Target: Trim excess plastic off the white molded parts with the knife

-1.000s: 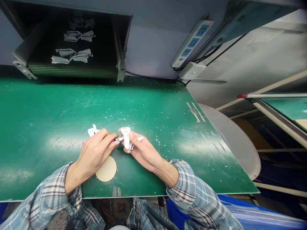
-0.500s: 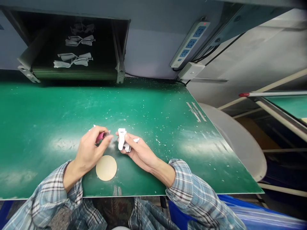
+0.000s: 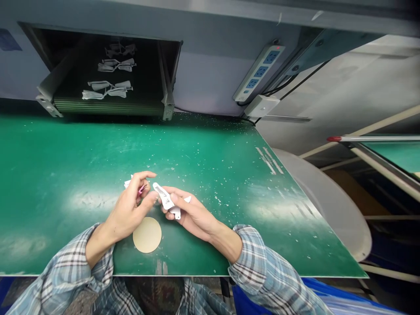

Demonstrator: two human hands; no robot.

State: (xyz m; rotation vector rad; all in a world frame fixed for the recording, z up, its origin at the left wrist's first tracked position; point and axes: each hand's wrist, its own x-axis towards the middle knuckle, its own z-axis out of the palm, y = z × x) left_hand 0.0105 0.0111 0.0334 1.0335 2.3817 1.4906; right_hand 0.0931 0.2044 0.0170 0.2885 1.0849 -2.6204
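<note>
My right hand [image 3: 190, 214] is closed around a white moulded plastic piece [image 3: 164, 195], its thumb pressed on top; a second white bit sticks out below the fingers. Close beside it on the left, my left hand [image 3: 131, 205] has its thumb and forefinger apart. Its other fingers curl around a small pink object [image 3: 141, 190], mostly hidden, whose kind I cannot make out. Another white plastic piece [image 3: 127, 183] shows just behind the left hand, partly covered by it. Under the hands, a round cream disc [image 3: 147, 235] lies flat on the green tabletop [image 3: 203, 157].
At the back left, several white plastic pieces [image 3: 110, 89] lie on a dark conveyor belt [image 3: 111, 106] coming out of an opening. A power strip [image 3: 259, 72] is fixed to the grey panel. White specks dot the tabletop. A pale rounded surface [image 3: 323, 201] stands beyond the right edge.
The white piece in my right hand has tilted to the left, from upright to slanting. My left forefinger has straightened and its thumb has come nearer the piece. The view has shifted slightly.
</note>
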